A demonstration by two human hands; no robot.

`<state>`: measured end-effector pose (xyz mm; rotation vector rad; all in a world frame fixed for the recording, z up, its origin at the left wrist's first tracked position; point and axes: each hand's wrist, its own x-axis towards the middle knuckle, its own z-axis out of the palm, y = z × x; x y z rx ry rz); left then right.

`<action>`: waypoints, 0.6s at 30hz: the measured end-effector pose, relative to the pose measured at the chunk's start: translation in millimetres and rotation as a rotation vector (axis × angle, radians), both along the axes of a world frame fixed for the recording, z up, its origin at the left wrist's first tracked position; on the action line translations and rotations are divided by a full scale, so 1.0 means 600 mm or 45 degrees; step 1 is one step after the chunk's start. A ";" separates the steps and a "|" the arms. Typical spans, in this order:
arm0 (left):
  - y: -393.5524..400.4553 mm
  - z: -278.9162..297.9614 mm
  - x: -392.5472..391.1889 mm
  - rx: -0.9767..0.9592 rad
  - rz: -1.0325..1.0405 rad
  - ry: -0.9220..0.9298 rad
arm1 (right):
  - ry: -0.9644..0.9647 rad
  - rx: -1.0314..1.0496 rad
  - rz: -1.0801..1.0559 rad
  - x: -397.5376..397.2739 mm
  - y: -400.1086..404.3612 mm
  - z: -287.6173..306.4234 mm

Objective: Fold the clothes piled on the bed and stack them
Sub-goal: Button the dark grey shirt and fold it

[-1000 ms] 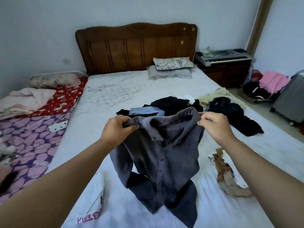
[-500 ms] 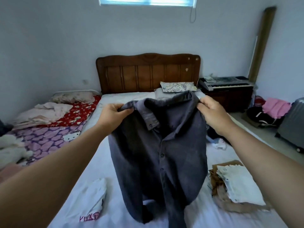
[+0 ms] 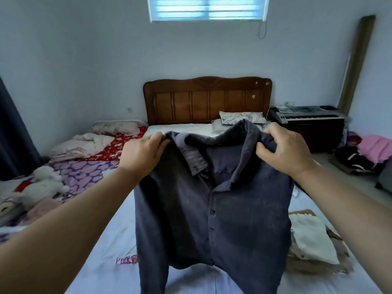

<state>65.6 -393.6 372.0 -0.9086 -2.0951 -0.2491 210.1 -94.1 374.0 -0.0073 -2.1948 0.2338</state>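
Note:
A dark grey button-up shirt hangs in the air over the bed, its front facing me and its hem just above the sheet. My left hand grips its left shoulder and my right hand grips its right shoulder beside the collar. The shirt hides the pile of clothes behind it. A folded stack of white and brown cloth lies on the bed at the right. A white garment with pink lettering lies flat at the lower left of the shirt.
A wooden headboard and pillows are at the far end. A second mattress with patterned bedding and plush toys lies at the left. A keyboard on a cabinet and bags stand at the right.
Both hands have lifted the shirt higher, off the bed, and spread it wider by the shoulders. My view has tilted up, so the window now shows.

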 end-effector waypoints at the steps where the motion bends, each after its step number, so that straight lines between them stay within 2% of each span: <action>1: -0.005 0.001 0.005 0.019 0.002 0.027 | 0.045 0.016 0.005 0.001 -0.002 0.003; 4: -0.016 0.002 0.008 0.095 -0.020 0.105 | 0.132 0.047 0.013 0.001 -0.012 0.016; 7: -0.015 0.006 -0.001 0.106 -0.006 0.117 | 0.100 0.034 -0.002 -0.015 -0.012 0.022; 11: 0.004 -0.019 -0.051 -0.010 -0.009 -0.059 | -0.082 -0.003 -0.042 -0.061 0.007 -0.005; 14: 0.033 -0.065 -0.110 -0.068 0.000 -0.194 | -0.269 -0.002 -0.115 -0.120 0.037 -0.058; 18: 0.084 -0.143 -0.201 -0.176 0.082 -0.381 | -0.524 -0.128 -0.188 -0.209 0.083 -0.143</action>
